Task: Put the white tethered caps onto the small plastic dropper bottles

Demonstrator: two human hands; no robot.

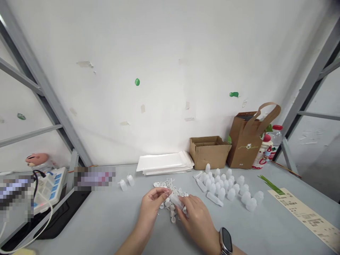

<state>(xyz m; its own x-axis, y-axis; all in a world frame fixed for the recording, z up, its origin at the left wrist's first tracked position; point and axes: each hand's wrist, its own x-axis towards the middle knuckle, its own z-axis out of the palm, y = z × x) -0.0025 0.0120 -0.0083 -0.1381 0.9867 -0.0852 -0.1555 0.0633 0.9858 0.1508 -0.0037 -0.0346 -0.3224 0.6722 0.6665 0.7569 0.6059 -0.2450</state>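
The bottle (pixel 176 201) slants between both hands! Right hand (pixel 198 214) has fingers clamped on one end; left hand (pixel 153 203) pinches the other.

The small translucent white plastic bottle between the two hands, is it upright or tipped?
Tipped: the bottle slants between the left hand and the right hand, its length well off vertical.

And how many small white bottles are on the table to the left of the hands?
2: one bottle and, just behind it to the right, a second bottle. Others may be hidden.
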